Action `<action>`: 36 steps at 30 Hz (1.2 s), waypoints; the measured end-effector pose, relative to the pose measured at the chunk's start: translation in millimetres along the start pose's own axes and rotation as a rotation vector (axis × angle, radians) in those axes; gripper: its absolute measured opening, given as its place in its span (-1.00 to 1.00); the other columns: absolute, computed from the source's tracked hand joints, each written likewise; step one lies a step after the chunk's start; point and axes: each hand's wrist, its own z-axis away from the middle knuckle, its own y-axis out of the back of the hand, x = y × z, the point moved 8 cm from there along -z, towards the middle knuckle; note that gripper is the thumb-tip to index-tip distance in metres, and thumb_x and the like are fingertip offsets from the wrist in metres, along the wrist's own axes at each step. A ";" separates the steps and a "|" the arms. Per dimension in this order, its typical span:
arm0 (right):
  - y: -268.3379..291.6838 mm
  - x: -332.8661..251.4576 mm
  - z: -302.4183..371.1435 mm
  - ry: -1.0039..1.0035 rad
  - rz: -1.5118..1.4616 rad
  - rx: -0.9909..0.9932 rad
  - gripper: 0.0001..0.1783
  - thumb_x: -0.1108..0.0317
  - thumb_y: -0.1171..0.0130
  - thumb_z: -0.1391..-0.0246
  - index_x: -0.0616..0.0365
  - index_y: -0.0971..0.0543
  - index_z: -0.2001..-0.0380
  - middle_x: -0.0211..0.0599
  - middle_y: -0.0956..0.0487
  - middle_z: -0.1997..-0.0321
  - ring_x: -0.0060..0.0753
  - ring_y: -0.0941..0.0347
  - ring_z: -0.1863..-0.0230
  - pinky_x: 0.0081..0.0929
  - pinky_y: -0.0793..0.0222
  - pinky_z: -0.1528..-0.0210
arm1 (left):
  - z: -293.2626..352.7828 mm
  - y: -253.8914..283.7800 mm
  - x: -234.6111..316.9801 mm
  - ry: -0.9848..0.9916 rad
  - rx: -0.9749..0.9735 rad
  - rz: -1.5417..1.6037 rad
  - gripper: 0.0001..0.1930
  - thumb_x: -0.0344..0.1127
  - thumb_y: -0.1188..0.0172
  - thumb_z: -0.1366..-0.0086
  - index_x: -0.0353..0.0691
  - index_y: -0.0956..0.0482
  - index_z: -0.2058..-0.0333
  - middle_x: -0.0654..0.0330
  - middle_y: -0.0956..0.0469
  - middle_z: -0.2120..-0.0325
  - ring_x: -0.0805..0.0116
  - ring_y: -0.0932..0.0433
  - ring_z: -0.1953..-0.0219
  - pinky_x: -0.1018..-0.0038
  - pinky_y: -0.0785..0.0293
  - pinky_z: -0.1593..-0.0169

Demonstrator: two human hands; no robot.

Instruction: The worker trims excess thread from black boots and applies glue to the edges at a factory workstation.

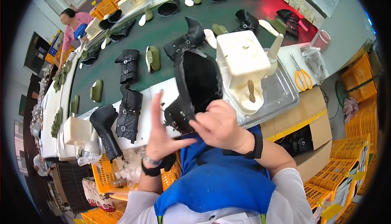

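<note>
One black boot sat at the near edge of the desk [148, 102], right before the person, its fuzzy-rimmed mouth [199, 81] gaping upward. The left hand [158, 136] was spread wide beside it, thumb flung out toward the boot. The right hand [220, 126] had its fingers curled at the near rim; I couldn't tell whether they pinched it. A white container [242, 55] on a metal tray [281, 97] crowded the boot's right, with orange-handled scissors [301, 75] past that. Leftward, a quilted boot [129, 114] and a plain boot [104, 120] hemmed in the space.
</note>
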 end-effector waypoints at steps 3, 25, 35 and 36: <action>-20.5 -16.6 8.6 0.032 -0.043 -0.043 -0.82 0.46 -0.18 0.21 0.14 -0.36 0.68 -0.34 -0.24 0.77 -0.28 -0.19 0.71 -0.41 -0.27 0.43 | 2.6 -42.2 -22.1 -0.113 -0.183 -0.072 0.06 -0.27 -0.38 0.14 -0.38 0.22 -0.19 -0.10 -0.25 0.00 0.08 -0.31 -0.02 0.30 -0.25 -0.06; 22.5 99.9 79.4 -1.154 -0.628 -0.536 -0.81 0.38 -0.06 -0.07 0.29 -0.56 0.39 -0.57 -0.47 0.53 -0.81 -0.31 0.44 -0.77 -0.24 0.38 | 47.9 -81.6 -45.8 0.633 -0.779 1.435 -0.03 -0.23 -0.54 0.38 -0.29 -0.24 -0.08 0.10 -0.35 -0.02 0.30 -0.31 -0.07 0.35 -0.16 -0.15; 70.6 118.8 81.8 -1.004 -0.343 -0.252 -0.77 0.32 -0.08 -0.06 0.31 -0.55 0.35 -0.45 -0.53 0.48 -0.76 -0.33 0.46 -0.71 -0.28 0.44 | 55.0 -84.8 -85.6 0.283 -0.869 1.001 0.01 0.10 -0.45 0.31 -0.35 -0.23 -0.09 0.08 -0.26 -0.09 0.24 -0.25 -0.12 0.34 -0.11 -0.19; 86.1 133.1 83.6 -1.028 -0.233 -0.219 -0.75 0.31 -0.12 -0.02 0.29 -0.54 0.32 -0.43 -0.52 0.46 -0.73 -0.35 0.45 -0.67 -0.28 0.43 | 55.9 -81.8 -91.9 0.290 -0.865 1.011 0.01 0.10 -0.45 0.31 -0.35 -0.23 -0.09 0.08 -0.26 -0.09 0.24 -0.25 -0.12 0.34 -0.11 -0.19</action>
